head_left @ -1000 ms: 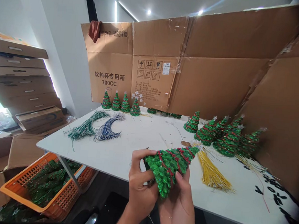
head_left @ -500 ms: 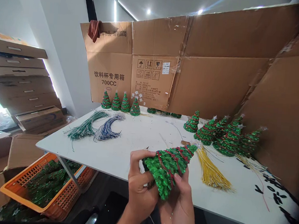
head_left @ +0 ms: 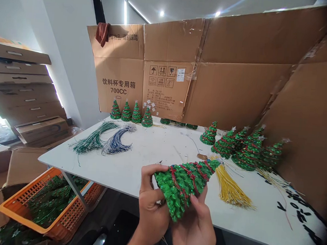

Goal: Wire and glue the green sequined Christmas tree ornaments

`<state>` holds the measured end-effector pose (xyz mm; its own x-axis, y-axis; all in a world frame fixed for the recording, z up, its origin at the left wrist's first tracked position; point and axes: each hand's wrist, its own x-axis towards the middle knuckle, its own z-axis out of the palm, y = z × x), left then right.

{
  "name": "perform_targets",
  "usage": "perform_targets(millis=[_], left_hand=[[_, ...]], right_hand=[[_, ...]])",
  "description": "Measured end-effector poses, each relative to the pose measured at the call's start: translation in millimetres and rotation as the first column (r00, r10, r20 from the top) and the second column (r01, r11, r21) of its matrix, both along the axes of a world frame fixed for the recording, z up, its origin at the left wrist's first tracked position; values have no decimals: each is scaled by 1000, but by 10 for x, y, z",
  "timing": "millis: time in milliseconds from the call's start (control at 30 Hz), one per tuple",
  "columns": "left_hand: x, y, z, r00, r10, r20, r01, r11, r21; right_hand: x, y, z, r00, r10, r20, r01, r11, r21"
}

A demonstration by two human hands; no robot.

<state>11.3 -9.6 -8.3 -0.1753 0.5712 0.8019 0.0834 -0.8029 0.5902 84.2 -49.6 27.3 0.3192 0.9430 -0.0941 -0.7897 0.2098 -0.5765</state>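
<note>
A small green Christmas tree (head_left: 185,184) with glittery branches and red garland lies tilted between my hands, its tip pointing up and to the right. My left hand (head_left: 154,201) is closed around its base, with the index finger along the upper edge. Lower down on the right, my right hand (head_left: 196,223) grips the side, thumb pressed on the branches. The tree's underside and several of my fingertips are hidden. Just beyond the tip, a bundle of yellow strings (head_left: 233,184) is spread on the white table (head_left: 150,144).
Green strings (head_left: 92,139) and blue strings (head_left: 117,139) lie at the table's left. Several finished-looking trees stand along the back and at the right (head_left: 249,150). A cardboard wall (head_left: 234,90) encloses the far side. An orange basket (head_left: 28,221) holding more trees sits below left.
The tree has turned very slightly in my hands, and its tip has shifted a little to the right. Both hands keep their hold.
</note>
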Motion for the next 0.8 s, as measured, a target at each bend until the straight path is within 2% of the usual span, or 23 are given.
perform_targets(millis=[167, 500, 633, 800], left_hand=[[0, -1, -8, 1000, 0, 8, 0, 999, -54], [-131, 65, 40, 991, -126, -54, 122, 991, -62], [-148, 81, 29, 992, -122, -37, 120, 992, -30], [-148, 65, 31, 993, -104, -54, 100, 993, -68]], right_hand=[[25, 14, -17, 1000, 17, -4, -17, 1000, -20], [22, -33, -74, 1000, 10, -27, -9, 1000, 30], [20, -26, -82, 1000, 5, -10, -4, 999, 35], [12, -23, -78, 1000, 20, -2, -20, 999, 32]])
